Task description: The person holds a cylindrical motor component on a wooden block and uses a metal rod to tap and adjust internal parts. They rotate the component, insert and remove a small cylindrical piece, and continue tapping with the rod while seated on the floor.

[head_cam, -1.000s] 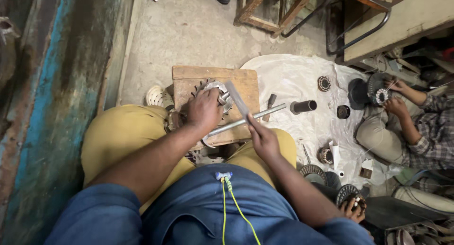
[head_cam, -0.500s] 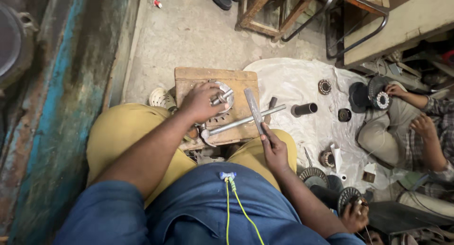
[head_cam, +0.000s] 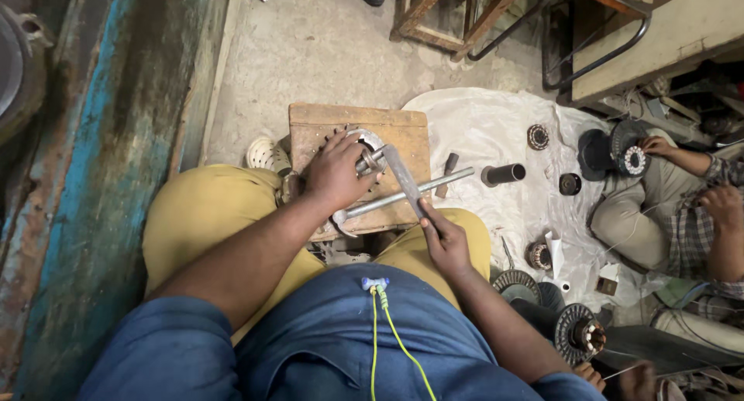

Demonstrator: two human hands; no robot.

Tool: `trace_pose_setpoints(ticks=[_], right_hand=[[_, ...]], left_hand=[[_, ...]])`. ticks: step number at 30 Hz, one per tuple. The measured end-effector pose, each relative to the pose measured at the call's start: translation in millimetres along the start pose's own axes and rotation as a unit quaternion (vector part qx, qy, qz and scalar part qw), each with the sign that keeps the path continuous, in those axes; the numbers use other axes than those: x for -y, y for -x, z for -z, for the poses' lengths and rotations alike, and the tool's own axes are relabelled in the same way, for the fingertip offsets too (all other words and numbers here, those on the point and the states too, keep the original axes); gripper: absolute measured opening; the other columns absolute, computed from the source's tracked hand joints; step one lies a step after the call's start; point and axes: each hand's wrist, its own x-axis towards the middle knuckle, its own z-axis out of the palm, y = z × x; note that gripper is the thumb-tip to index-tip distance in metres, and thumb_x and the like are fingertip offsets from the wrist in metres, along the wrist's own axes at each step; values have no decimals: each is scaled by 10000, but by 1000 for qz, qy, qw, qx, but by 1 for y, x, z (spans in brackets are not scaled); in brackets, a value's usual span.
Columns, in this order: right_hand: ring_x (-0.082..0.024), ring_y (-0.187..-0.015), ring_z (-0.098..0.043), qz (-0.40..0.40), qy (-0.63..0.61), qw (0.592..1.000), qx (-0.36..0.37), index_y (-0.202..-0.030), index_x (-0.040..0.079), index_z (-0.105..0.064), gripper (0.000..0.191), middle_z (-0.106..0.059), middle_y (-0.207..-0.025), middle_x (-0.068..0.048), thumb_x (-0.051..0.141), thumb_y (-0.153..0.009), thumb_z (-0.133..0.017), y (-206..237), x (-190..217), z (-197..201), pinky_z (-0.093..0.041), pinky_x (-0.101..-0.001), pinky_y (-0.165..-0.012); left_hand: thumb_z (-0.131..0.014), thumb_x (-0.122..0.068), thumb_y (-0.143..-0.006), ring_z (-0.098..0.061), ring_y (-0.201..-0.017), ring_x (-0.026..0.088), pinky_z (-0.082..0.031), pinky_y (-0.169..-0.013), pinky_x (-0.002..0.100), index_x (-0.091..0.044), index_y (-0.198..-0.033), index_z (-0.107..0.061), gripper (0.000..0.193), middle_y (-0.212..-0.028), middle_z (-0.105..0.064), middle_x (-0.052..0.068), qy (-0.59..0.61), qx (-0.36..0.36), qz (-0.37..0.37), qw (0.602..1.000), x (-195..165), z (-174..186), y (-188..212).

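Observation:
I sit over a small wooden block [head_cam: 403,130] on the floor. My left hand [head_cam: 335,171] presses down on a round metal motor part [head_cam: 370,154] with toothed edges lying on the block. My right hand [head_cam: 443,240] grips the lower end of a flat metal bar [head_cam: 401,180], whose upper end rests against the motor part. A long metal rod [head_cam: 418,193] lies across the block under the bar, its hooked end near my left wrist.
A white sheet [head_cam: 496,130] to the right carries a black tube [head_cam: 504,173] and several wound motor parts [head_cam: 539,137]. Another person [head_cam: 682,207] sits at far right handling a coil. A wooden stool [head_cam: 457,13] and a metal-framed bench stand behind. A painted wall runs along the left.
My right hand slid down and back from the block while keeping hold of the flat bar. My left hand stayed on the motor part. The view shifted slightly.

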Motion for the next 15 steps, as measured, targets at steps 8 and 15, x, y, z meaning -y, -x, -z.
trace_pose_setpoints(ticks=[8, 15], right_hand=[[-191, -900, -746, -17, 67, 998, -3, -1401, 113, -643, 389, -753, -1109, -208, 148, -1014, -644, -48, 30, -15, -563, -300, -798], [-232, -962, -701, 44, 74, 996, -5, -1431, 117, -649, 385, -739, -1126, -213, 161, -1049, -624, -103, 34, -43, -548, -351, -833]], left_hand=[[-837, -349, -766, -503, -1402, 350, -490, -1054, 478, -68, -1094, -693, 456, -1162, -715, 120, -17, 73, 75, 994, -5, 5, -4], [-847, -265, -671, -490, -1345, 409, -493, -988, 513, -114, -1069, -663, 464, -1056, -718, 109, -25, 113, 62, 991, -19, 16, -3]])
